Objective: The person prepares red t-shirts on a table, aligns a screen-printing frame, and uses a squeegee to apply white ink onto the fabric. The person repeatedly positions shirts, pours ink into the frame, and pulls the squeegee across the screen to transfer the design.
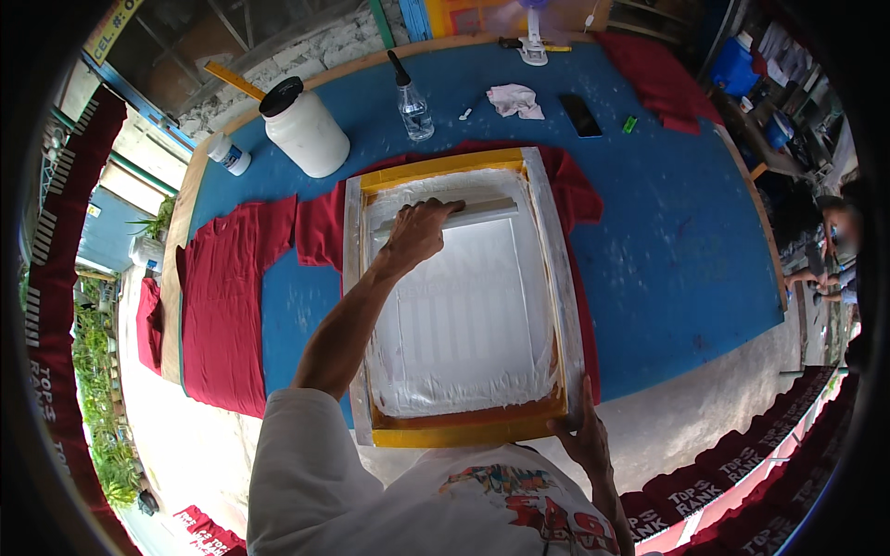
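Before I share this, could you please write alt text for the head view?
A person's left hand holds a squeegee near the far end of a white-smeared framed screen, over a red shirt on a blue table; the right hand touches the screen's near right corner.

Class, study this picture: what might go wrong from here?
The frame might shift on the red shirt beneath, since the right hand touches only one near corner. The left hand alone works the scraper, so pressure could be uneven, leaving white paint patchy.

Left fingers (449, 208) on squeegee (489, 211) inside screen frame (556, 241)
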`<state>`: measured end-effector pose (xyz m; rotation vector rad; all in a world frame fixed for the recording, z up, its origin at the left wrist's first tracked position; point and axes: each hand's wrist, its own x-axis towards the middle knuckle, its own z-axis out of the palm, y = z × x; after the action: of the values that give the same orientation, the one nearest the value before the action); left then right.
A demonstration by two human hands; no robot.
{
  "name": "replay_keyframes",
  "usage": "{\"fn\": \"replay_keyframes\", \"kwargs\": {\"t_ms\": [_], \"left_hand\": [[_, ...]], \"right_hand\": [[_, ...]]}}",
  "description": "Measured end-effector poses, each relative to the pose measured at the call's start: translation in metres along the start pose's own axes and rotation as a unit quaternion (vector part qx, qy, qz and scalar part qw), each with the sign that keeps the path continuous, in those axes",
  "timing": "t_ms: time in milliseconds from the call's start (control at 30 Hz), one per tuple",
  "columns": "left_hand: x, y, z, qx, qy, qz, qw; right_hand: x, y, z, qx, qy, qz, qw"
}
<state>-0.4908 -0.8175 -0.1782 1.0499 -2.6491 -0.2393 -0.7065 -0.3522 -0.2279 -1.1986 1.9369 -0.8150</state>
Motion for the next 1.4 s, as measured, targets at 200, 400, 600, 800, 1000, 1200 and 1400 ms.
{"fn": "replay_keyframes", "kwargs": {"t_ms": [200,400,600,800,1000,1200,1400], "left_hand": [[0.026,-0.031,-0.023,-0.007,-0.039,0.001,0.999],[0.044,-0.046,0.0,0.037,-0.083,-0.009,0.996],[-0.022,-0.001,0.008,0.056,-0.091,-0.017,0.994],[-0.15,0.083,0.013,0.048,-0.005,0.024,0.999],[-0.263,0.173,0.011,0.005,-0.029,-0.012,0.999],[-0.296,0.193,0.014,0.003,-0.035,-0.013,0.999],[-0.307,0.195,0.015,-0.054,-0.041,-0.007,0.998]], "right_hand": [[-0.002,0.0,0.001,0.002,-0.001,0.003,1.0],[-0.001,0.002,0.002,0.005,-0.012,0.028,1.0],[-0.001,0.004,0.005,0.013,0.008,-0.035,0.999],[-0.001,0.006,0.006,0.01,-0.006,-0.01,1.0],[-0.003,0.005,0.007,0.019,-0.004,-0.005,1.0],[-0.002,0.002,0.007,0.001,0.005,-0.002,1.0],[-0.004,0.001,0.003,-0.008,0.012,-0.033,0.999]]}}
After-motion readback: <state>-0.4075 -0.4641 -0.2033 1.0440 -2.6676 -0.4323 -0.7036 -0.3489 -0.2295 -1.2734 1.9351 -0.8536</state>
